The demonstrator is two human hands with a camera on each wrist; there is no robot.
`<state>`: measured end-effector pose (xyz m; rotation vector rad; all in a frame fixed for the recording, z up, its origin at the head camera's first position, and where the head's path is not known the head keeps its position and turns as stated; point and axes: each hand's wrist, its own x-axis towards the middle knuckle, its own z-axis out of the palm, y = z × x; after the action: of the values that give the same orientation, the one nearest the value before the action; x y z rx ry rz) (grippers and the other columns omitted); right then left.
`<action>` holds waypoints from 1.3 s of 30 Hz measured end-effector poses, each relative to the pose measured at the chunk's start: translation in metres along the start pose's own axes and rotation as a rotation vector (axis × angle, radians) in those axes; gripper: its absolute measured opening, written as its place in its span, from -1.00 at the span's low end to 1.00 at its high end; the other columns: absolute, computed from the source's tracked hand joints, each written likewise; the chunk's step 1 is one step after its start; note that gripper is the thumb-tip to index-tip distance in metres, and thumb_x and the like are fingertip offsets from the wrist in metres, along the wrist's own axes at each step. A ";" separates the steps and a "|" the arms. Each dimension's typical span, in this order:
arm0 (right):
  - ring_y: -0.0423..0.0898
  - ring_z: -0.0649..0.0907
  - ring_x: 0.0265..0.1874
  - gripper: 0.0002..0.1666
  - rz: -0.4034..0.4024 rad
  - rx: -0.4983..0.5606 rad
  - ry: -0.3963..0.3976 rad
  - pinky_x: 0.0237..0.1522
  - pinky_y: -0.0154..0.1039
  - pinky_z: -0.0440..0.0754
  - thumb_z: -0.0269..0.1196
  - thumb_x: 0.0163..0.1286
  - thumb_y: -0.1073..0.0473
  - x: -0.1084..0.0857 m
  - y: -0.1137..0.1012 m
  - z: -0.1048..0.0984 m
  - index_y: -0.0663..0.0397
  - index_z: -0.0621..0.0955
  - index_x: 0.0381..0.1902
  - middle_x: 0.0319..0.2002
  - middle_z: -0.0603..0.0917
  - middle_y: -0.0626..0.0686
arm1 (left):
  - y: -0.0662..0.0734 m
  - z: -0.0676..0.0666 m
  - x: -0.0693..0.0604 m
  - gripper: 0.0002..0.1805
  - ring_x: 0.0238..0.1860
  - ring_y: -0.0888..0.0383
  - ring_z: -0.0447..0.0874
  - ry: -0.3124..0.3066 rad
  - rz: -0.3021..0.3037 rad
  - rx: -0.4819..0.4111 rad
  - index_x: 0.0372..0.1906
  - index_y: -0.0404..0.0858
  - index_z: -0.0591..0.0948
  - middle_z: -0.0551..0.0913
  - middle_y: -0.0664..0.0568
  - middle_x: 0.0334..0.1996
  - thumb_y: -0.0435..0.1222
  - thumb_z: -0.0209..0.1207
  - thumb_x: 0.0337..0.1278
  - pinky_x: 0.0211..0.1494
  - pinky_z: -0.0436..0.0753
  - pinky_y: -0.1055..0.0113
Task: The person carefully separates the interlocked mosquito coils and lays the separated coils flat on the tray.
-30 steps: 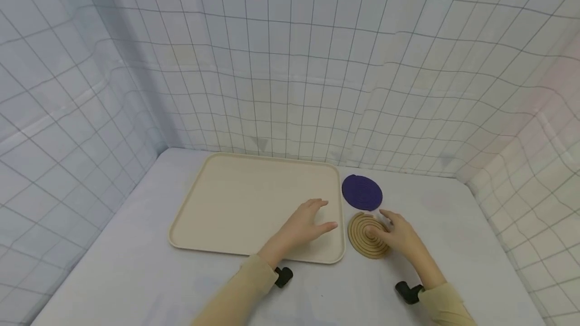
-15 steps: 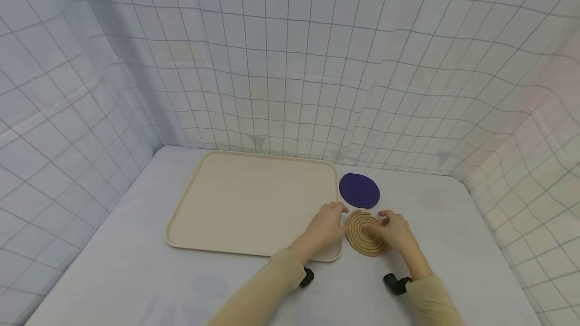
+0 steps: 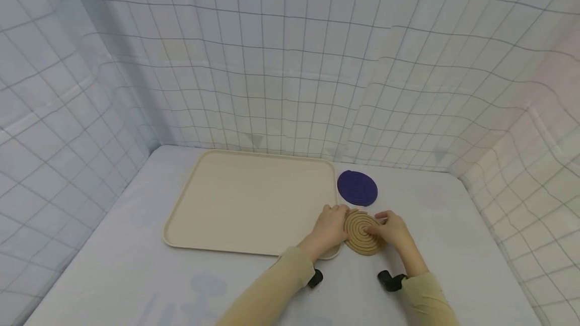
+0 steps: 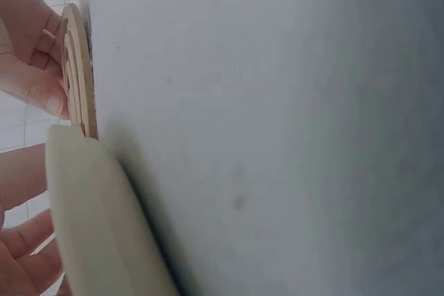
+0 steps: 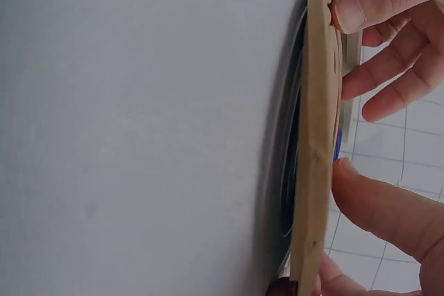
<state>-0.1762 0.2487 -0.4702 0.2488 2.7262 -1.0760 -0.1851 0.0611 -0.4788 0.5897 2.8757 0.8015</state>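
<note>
Pinched by the right hand [image 3: 394,230], the tan mat [image 3: 357,239] lies between the person's two hands on the white table [image 3: 453,225]. From the head view, I see the right thumb near the middle of its spiral and the fingers bent at its right rim. The left hand [image 3: 330,226] reaches over the right edge of the tray [image 3: 249,200], its thumb and forefinger spread apart at the mat's left rim. Just beyond lies the purple mat [image 3: 357,188], beside the tray.

From the left wrist, the tan mat stands out edge-on past the tray's pale corner. The right thumb meets its face, while the left fingers show partly behind the tray.

From the right wrist, the left thumb touches the mat's face near the far rim, its other fingers apart. Closer in, the right thumb presses the same face, with a finger at the near rim. Below the mat is a dark gap; what fills it I cannot tell.
</note>
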 end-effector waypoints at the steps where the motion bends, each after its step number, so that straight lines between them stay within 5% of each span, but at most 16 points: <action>1: 0.25 0.63 -0.08 -0.32 0.010 0.015 -0.003 0.00 0.11 0.59 0.44 0.14 0.15 0.000 0.000 0.000 0.50 0.48 0.09 -0.06 0.61 0.44 | -0.002 0.001 0.001 -0.32 -0.12 0.07 0.47 0.000 -0.006 -0.021 0.12 -0.21 0.54 0.67 -0.01 -0.05 -0.25 0.55 -0.23 -0.04 0.53 0.34; 10: 0.29 0.54 0.18 -0.22 0.100 0.233 -0.071 0.21 0.08 0.50 0.37 0.24 0.16 -0.004 0.001 -0.001 0.46 0.34 0.28 0.23 0.46 0.50 | -0.012 0.002 0.002 -0.21 -0.03 0.05 0.45 -0.015 -0.016 -0.243 0.19 -0.23 0.52 0.64 0.03 -0.08 -0.39 0.53 -0.35 0.04 0.49 0.35; 14: 0.04 0.69 -0.07 -0.22 0.085 0.346 -0.123 -0.02 -0.20 0.64 0.34 0.29 0.15 -0.007 0.003 -0.003 0.44 0.31 0.33 0.21 0.50 0.46 | -0.013 0.000 0.002 -0.24 -0.01 0.07 0.45 -0.014 0.004 -0.261 0.19 -0.20 0.53 0.63 0.05 -0.10 -0.38 0.53 -0.31 0.07 0.49 0.34; 19: -0.21 0.69 -0.33 -0.29 0.037 0.499 -0.166 -0.25 -0.34 0.66 0.32 0.32 0.21 -0.014 0.001 -0.009 0.45 0.32 0.30 -0.05 0.71 0.21 | -0.014 -0.002 0.001 -0.33 -0.05 0.14 0.53 0.019 0.034 -0.328 0.11 -0.20 0.58 0.62 0.06 -0.15 -0.40 0.53 -0.29 0.06 0.52 0.40; 28: -0.32 0.66 -0.26 -0.40 -0.051 0.568 -0.103 -0.16 -0.41 0.62 0.31 0.35 0.21 -0.028 -0.013 -0.018 0.42 0.40 0.24 -0.22 0.72 -0.21 | -0.017 -0.015 -0.014 -0.61 -0.02 0.01 0.73 -0.025 -0.009 -0.778 0.02 -0.25 0.57 0.71 -0.13 -0.02 -0.33 0.39 0.07 -0.01 0.68 0.34; 33: -0.35 0.68 -0.25 -0.42 -0.069 0.609 -0.018 -0.13 -0.45 0.63 0.30 0.35 0.24 -0.034 -0.030 -0.010 0.43 0.42 0.23 -0.14 0.73 -0.08 | -0.020 -0.026 -0.020 -0.66 -0.17 -0.01 0.77 -0.039 -0.047 -0.884 0.02 -0.31 0.53 0.74 -0.27 -0.12 -0.29 0.30 0.20 -0.12 0.70 0.32; 39: -0.34 0.69 -0.25 -0.46 -0.070 0.680 0.036 -0.13 -0.45 0.64 0.31 0.34 0.27 -0.038 -0.052 0.006 0.39 0.44 0.21 -0.09 0.72 0.03 | -0.030 -0.039 -0.028 -0.66 -0.16 0.08 0.74 0.017 -0.097 -0.920 0.02 -0.31 0.54 0.72 -0.25 -0.03 -0.28 0.28 0.18 -0.15 0.67 0.34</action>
<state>-0.1508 0.2042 -0.4316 0.2676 2.3082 -2.0015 -0.1774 0.0078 -0.4611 0.3046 2.1374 1.8940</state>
